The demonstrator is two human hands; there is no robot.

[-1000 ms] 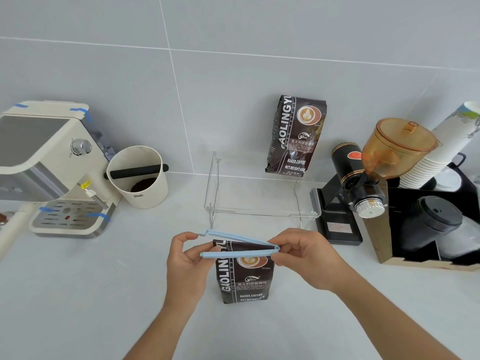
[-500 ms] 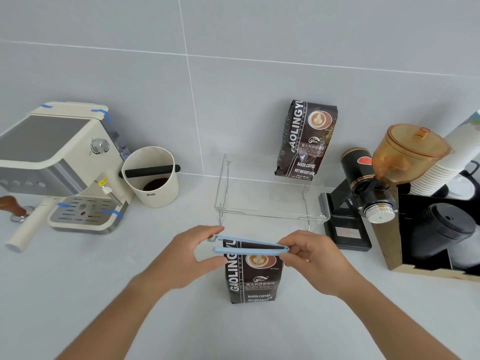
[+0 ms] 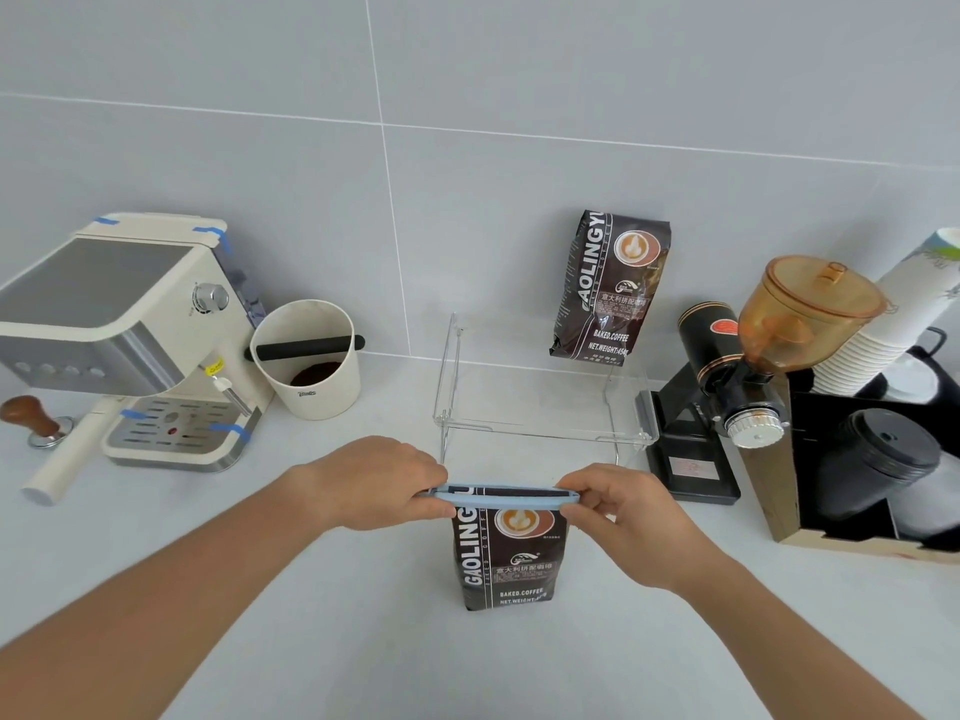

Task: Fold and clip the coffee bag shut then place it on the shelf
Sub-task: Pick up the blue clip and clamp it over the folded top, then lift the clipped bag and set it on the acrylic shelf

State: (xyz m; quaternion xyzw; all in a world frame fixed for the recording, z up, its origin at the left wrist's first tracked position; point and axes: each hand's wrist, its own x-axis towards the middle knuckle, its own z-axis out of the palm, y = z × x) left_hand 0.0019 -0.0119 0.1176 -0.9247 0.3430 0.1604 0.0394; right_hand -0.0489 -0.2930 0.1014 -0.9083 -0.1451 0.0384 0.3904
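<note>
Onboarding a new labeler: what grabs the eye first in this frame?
Front and centre, both hands pinch a light-blue clip across the top of a dark coffee bag standing on the counter: left hand at one end, right hand at the other. Just behind is a clear shelf with a second coffee bag on it against the wall. A cream espresso machine sits at far left.

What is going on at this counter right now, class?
A person is closing a blue clip across the folded top of a coffee bag standing on the counter. The left hand pinches one end of the clip, the right hand the other. The clear shelf behind already holds a second coffee bag; this one is not yet there.
</note>
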